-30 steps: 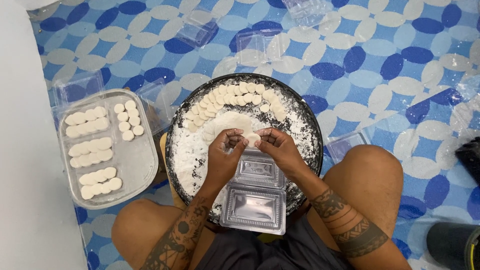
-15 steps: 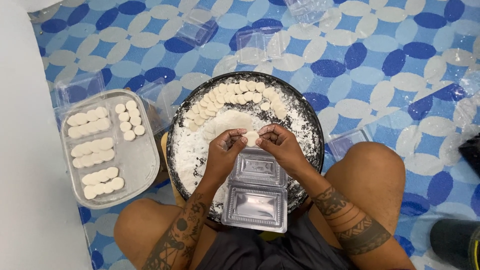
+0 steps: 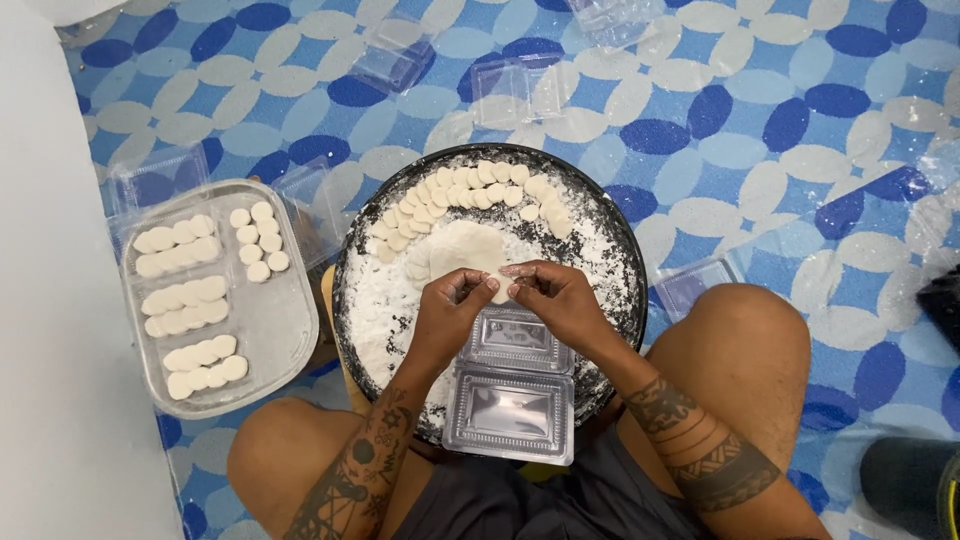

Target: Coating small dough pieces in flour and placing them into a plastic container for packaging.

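A round black pan dusted with white flour sits between my knees. Small white dough discs lie in an arc along its far side, with a larger flat dough piece in the middle. My left hand and my right hand meet over the pan's near half, both pinching a small piece of dough between their fingertips. Right below them an open clear plastic clamshell box rests on the pan's near rim, empty.
A clear plastic tray at my left holds rows of dough discs. Several empty clear plastic boxes lie scattered on the blue and white patterned mat. A white wall runs along the left. A dark object stands at the lower right.
Both hands have stayed together over the pan, working the small dough piece; they have shifted only slightly toward me.
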